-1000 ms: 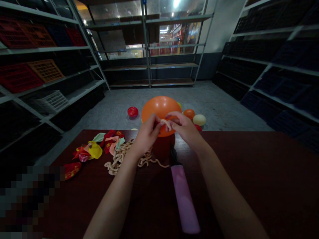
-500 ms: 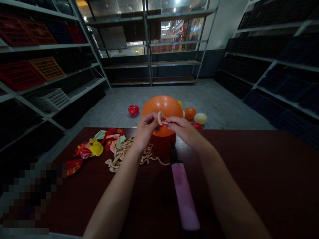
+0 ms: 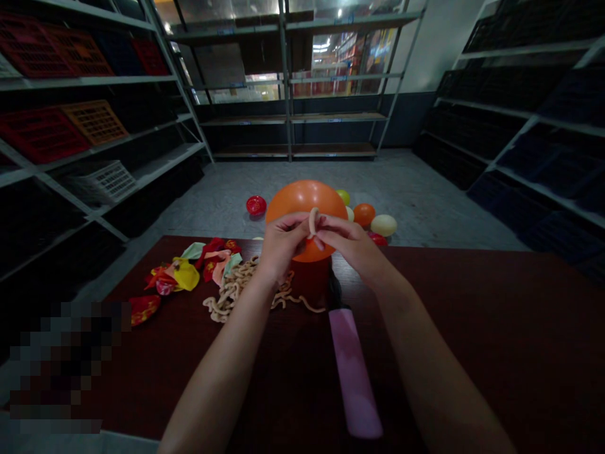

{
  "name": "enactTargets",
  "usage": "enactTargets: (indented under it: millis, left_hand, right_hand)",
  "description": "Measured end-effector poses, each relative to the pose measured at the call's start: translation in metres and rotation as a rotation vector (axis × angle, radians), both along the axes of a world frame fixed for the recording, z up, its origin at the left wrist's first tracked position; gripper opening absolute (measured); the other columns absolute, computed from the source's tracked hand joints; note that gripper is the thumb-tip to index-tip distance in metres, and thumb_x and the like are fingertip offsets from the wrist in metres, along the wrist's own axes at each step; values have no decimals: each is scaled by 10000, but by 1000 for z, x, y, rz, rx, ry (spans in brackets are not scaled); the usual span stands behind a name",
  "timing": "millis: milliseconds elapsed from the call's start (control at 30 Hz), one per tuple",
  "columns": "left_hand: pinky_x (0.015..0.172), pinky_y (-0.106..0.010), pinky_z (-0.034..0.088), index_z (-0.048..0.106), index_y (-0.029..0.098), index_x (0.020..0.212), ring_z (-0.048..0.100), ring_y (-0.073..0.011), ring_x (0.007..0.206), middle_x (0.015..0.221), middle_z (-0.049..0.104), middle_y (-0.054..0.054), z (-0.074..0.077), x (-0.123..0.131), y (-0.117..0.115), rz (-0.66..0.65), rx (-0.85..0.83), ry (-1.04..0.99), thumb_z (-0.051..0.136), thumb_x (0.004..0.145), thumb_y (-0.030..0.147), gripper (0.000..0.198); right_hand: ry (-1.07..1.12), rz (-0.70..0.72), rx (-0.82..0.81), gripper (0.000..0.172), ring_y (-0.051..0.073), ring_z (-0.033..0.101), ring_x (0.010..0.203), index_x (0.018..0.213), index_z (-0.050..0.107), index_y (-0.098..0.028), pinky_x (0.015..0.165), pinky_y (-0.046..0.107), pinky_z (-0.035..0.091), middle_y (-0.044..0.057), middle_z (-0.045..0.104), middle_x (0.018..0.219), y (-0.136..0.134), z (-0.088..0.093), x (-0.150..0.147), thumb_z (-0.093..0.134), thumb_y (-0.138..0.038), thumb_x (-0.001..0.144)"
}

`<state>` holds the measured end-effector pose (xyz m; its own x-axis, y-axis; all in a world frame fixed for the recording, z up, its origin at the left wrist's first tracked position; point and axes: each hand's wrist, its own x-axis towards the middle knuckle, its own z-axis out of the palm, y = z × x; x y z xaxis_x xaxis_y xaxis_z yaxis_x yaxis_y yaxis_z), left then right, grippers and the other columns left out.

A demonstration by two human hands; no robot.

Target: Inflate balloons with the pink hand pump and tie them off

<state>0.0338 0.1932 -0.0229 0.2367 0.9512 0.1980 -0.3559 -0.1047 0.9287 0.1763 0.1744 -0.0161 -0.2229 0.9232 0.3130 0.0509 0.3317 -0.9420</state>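
An inflated orange balloon (image 3: 302,198) is held above the far edge of a dark red table (image 3: 472,328). My left hand (image 3: 278,246) and my right hand (image 3: 347,243) meet in front of it, fingers pinched. Between them stands a small beige rubber band (image 3: 312,222), stretched upright at the balloon's neck. Both hands grip the band and the neck. A pink hand pump (image 3: 354,372) lies on the table between my forearms, pointing away from me.
A heap of beige rubber bands (image 3: 231,290) and several flat, uninflated balloons (image 3: 186,274) lie on the table's left. Inflated balloons, red (image 3: 256,205), orange (image 3: 363,214) and cream (image 3: 384,225), rest on the grey floor beyond. Metal shelving with crates lines both sides and the back.
The rubber band has been raised from lying between my fingers to standing upright. My hands have drawn closer together and the view has shifted slightly.
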Motion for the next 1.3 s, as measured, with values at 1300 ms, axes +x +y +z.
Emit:
enactTargets:
  millis: [1300]
  left_hand:
    - [361, -156, 181, 487, 210, 908, 280, -23, 346, 493, 356, 124, 1, 18, -6, 328, -65, -182, 743, 779, 411, 350]
  right_hand:
    - [-45, -203, 61, 191, 145, 585, 714, 807, 690, -218, 694, 310, 452, 2, 672, 759, -5, -4, -13, 683, -407, 781]
